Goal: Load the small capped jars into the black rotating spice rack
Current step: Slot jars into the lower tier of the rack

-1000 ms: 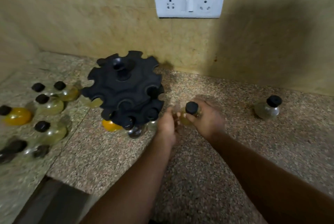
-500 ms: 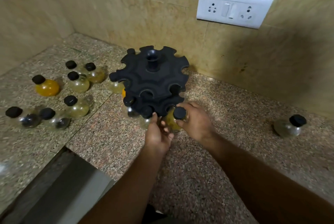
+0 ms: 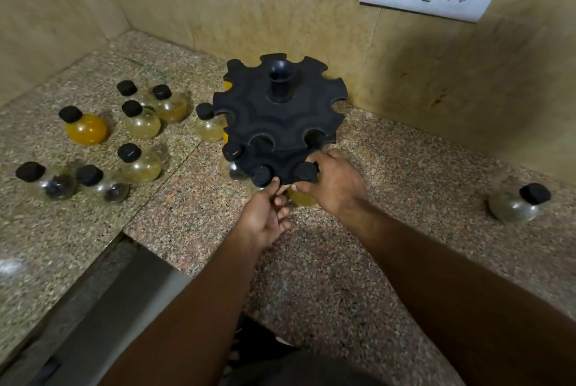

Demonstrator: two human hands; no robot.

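while the yellow jar [image 3: 300, 197] sat at the rack's six o'clock edge, its black cap [image 3: 307, 172] in a lower-tier notch of the black spice rack [image 3: 277, 123], the right hand [image 3: 335, 184] was clamped around its neck. the left hand [image 3: 265, 217] cupped beneath, fingers curled, seemingly touching the jar's base. loose jars [image 3: 140, 161] stood at nine o'clock on the granite counter [image 3: 374, 261]; a lone jar [image 3: 516, 203] lay tilted at three o'clock.
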